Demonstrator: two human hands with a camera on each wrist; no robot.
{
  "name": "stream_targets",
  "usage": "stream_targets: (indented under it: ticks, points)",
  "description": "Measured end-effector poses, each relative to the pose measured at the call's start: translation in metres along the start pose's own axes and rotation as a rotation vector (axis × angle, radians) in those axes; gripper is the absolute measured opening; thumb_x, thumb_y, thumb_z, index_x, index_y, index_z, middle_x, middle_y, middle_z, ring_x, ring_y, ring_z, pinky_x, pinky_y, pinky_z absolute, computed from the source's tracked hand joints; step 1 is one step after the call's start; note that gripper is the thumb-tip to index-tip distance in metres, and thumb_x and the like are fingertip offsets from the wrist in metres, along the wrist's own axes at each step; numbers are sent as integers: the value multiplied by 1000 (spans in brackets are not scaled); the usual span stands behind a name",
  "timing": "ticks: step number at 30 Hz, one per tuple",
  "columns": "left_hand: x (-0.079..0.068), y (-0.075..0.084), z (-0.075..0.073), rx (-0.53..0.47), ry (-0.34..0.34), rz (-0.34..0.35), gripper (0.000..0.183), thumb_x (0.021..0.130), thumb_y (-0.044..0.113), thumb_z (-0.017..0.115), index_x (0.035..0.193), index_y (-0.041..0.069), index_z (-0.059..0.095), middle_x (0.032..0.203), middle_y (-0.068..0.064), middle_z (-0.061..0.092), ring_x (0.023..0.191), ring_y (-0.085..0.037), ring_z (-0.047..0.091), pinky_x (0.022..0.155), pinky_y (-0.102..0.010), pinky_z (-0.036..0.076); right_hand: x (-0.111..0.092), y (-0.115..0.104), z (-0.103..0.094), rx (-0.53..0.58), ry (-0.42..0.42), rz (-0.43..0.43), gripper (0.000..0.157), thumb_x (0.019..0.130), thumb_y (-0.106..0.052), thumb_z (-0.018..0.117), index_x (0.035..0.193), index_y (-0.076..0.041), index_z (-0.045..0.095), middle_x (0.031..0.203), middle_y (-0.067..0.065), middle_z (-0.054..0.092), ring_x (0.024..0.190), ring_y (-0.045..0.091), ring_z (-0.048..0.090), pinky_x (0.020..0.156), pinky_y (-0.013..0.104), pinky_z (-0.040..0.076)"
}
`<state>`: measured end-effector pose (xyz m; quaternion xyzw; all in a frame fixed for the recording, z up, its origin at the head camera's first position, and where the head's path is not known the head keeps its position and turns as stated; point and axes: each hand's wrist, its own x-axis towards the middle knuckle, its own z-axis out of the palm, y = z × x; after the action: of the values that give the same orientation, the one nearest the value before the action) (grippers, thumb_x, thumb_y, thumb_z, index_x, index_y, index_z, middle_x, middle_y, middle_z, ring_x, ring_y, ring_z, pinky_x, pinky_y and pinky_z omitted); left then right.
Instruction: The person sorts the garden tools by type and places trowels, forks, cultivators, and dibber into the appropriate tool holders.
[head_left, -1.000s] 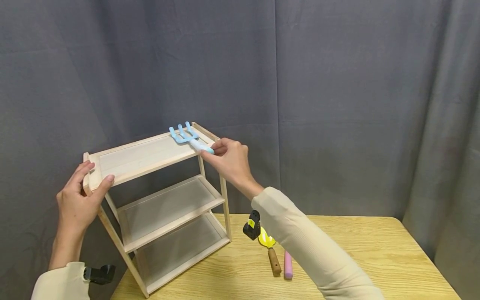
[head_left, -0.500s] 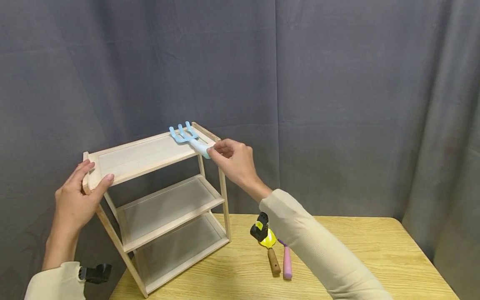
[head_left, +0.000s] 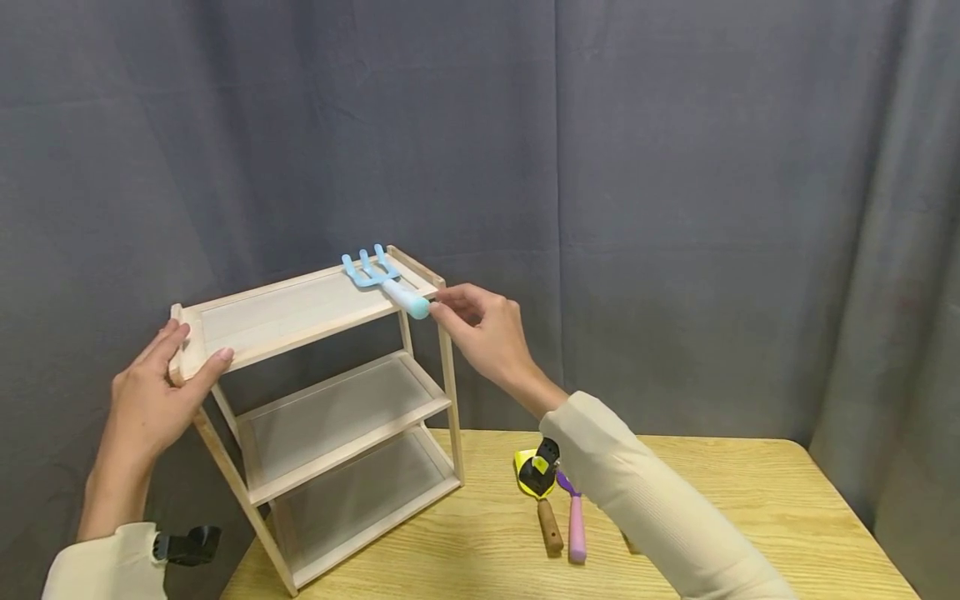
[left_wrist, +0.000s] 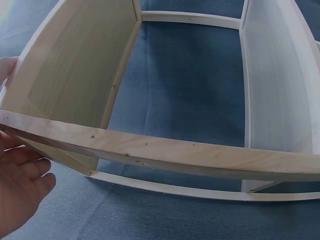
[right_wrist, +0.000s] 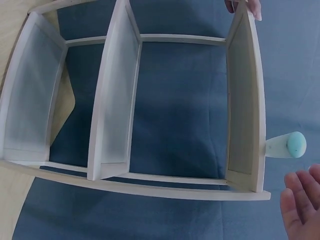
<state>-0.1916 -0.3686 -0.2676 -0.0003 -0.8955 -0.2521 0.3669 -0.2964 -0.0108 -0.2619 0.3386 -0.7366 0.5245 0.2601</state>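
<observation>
Your left hand [head_left: 153, 408] holds the near end of the wooden three-tier shelf [head_left: 311, 333], thumb over its front edge, while your right hand [head_left: 483, 329] has its fingers loosely bent and grasps nothing; whether its thumb brushes the handle's tip, you cannot be sure, though the right wrist view shows a gap. The light-blue hand rake [head_left: 405, 298] lies on the top board, just beyond your right fingertips, prongs towards the back and handle jutting past the front edge. That overhang looks like the main risk: a knock from your right fingers could swivel the rake or tip it off. The shelf looks light and stands close to the edge of the counter [head_left: 735, 500] on your left hand's side, so a tug from that hand could shift it and set the rake sliding. Below your right wrist lie the wooden-handled trowel [head_left: 549, 525] and the pink-handled tool [head_left: 577, 533]; a lowered sleeve [head_left: 660, 500] might drag them. You can read no brand, label or writing on the rake, the shelf or either tool.
</observation>
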Motion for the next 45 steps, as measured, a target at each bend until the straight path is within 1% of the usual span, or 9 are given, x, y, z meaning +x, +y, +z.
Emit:
stream_targets:
  ticks: [5, 10, 18, 25, 27, 30, 39, 41, 45]
  points:
    - [0, 2, 2, -14, -4, -25, 71, 92, 36, 63, 145, -3, 38, 148, -31, 30, 135, -48, 28, 104, -65, 23, -8, 3, -8, 4, 10, -21, 24, 93, -23, 64, 107, -4, 71, 97, -1, 72, 81, 7, 66, 71, 29, 53]
    - [0, 3, 2, -29, 24, -6, 68, 91, 34, 66, 144, -1, 42, 146, -30, 35, 133, -49, 31, 101, -66, 26, -14, 3, -14, -14, -8, -63, 24, 94, -23, 64, 106, -4, 71, 98, 0, 72, 84, 7, 66, 75, 29, 53]
    - [5, 3, 6, -78, 60, 10, 62, 89, 27, 69, 141, 0, 48, 146, -25, 38, 136, -37, 31, 106, -59, 26, -25, 4, -26, -32, -4, -100, 21, 92, -21, 65, 107, -8, 71, 100, -2, 71, 88, 7, 66, 79, 34, 53]
    - [6, 0, 9, -81, 80, 40, 59, 89, 24, 69, 139, -2, 50, 144, -24, 42, 133, -43, 36, 106, -59, 26, -33, 7, -38, -77, 2, -140, 23, 91, -22, 65, 109, -9, 70, 105, -1, 70, 93, 9, 64, 80, 36, 52]
    - [6, -1, 11, -83, 90, 54, 58, 90, 24, 68, 138, -3, 50, 143, -24, 43, 132, -45, 37, 106, -59, 26, -36, 8, -41, -87, 0, -156, 24, 91, -22, 65, 110, -8, 70, 106, 0, 70, 93, 10, 64, 80, 38, 52]
    - [5, -3, 12, -90, 105, 59, 57, 90, 23, 68, 138, -3, 51, 143, -23, 45, 132, -44, 38, 107, -57, 25, -43, 7, -45, -96, -22, -174, 26, 90, -22, 66, 112, -8, 70, 108, 1, 70, 95, 12, 64, 80, 41, 52]
    - [5, -3, 12, -100, 105, 52, 58, 91, 24, 66, 139, -3, 49, 144, -24, 43, 133, -44, 36, 108, -58, 24, -61, 6, -57, -115, -73, -160, 30, 90, -21, 67, 118, -10, 67, 116, -2, 67, 104, 11, 62, 86, 42, 51]
    - [5, -3, 13, -103, 111, 50, 57, 90, 24, 67, 139, -3, 50, 143, -23, 44, 133, -42, 37, 109, -55, 24, -64, 7, -60, -122, -76, -162, 31, 89, -21, 67, 119, -10, 67, 116, -2, 67, 104, 12, 62, 86, 44, 51]
    - [4, -2, 16, -110, 124, 43, 57, 89, 23, 69, 137, -2, 52, 142, -21, 46, 133, -39, 39, 110, -47, 25, -71, 8, -66, -157, -78, -172, 32, 89, -22, 67, 119, -11, 67, 116, -3, 67, 104, 11, 61, 85, 41, 51]
